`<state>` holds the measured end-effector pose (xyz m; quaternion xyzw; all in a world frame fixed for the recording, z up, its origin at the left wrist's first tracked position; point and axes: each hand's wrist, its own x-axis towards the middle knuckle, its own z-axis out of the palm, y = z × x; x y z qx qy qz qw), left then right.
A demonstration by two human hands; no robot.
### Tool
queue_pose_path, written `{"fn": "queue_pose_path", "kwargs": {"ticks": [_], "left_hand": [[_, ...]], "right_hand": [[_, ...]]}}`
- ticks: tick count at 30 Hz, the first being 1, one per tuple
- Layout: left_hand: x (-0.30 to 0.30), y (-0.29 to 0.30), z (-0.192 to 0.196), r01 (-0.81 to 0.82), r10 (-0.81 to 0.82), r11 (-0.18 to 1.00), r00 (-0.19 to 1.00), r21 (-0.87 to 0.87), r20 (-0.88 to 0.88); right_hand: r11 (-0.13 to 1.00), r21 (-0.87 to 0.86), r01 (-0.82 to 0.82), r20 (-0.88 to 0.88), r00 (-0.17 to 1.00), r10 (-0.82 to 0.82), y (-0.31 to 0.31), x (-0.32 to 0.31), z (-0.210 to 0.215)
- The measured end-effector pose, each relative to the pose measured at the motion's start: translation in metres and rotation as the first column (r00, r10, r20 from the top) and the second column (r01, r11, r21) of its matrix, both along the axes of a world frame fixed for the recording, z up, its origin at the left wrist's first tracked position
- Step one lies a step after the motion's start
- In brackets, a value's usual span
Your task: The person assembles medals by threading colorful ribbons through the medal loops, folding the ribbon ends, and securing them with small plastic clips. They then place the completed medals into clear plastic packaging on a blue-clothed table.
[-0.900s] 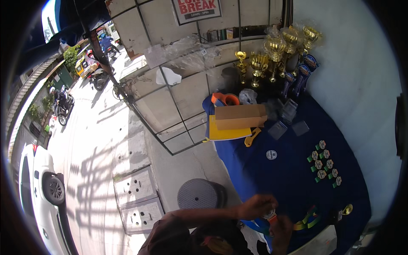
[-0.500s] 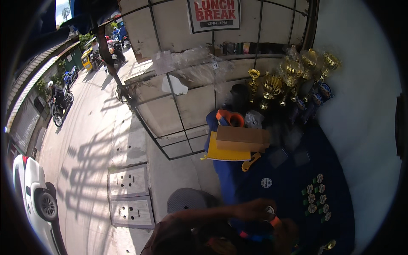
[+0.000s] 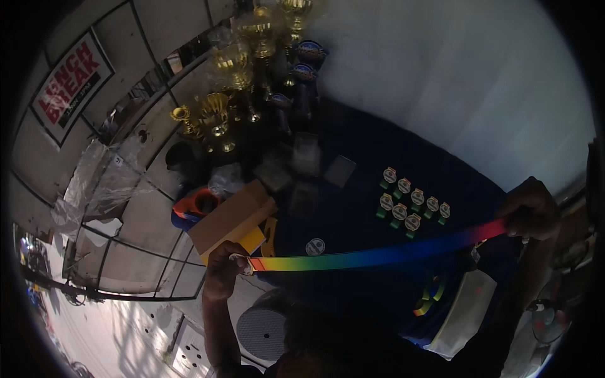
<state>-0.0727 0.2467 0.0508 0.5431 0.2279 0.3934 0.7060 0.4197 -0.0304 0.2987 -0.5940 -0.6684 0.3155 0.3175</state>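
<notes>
A rainbow-coloured medal ribbon (image 3: 378,257) is pulled out nearly straight between my two hands. My left hand (image 3: 222,272) grips the medal (image 3: 241,264) at the ribbon's orange end; fingers partly cover it. At the other end, my right hand (image 3: 531,209) is closed on the pink part of the ribbon. Under the ribbon, a loose round disc (image 3: 315,246) lies on the dark blue tablecloth (image 3: 353,135). Several small medals with green ribbon pieces (image 3: 399,211) lie in rows beyond the ribbon, nearer my right hand.
Gold trophies (image 3: 217,116) stand at the back left. Near my left hand are a brown cardboard box (image 3: 232,222), a yellow envelope (image 3: 249,241) and an orange tape roll (image 3: 205,200). A pale flat packet (image 3: 463,315) and a yellow-green ribbon (image 3: 428,299) lie at the near right.
My hands have moved from close together to wide apart, stretching the ribbon out between them. My head view has turned to the right, so the street has slid to the lower left.
</notes>
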Motion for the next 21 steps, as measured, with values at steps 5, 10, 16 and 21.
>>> {"fn": "queue_pose_path", "kwargs": {"ticks": [5,10,16,21], "left_hand": [[0.048,-0.003,-0.055,0.097,-0.092,0.971,0.995,-0.219,0.03],[0.094,-0.009,-0.075,0.583,-0.572,0.781,0.812,-0.225,0.119],[0.171,-0.051,-0.052,0.943,-0.94,0.26,0.297,-0.206,0.17],[0.213,-0.064,0.004,0.828,-0.828,0.558,0.552,0.055,0.102]], "right_hand": [[0.974,0.029,0.226,0.252,0.941,-0.226,-0.005,-0.015,0.082],[0.937,0.153,0.315,0.258,0.902,-0.346,0.022,-0.033,0.105],[0.982,0.096,0.164,0.099,0.98,-0.174,0.079,-0.035,0.08],[0.984,0.064,0.164,-0.015,0.986,-0.163,0.091,-0.03,0.065]]}}
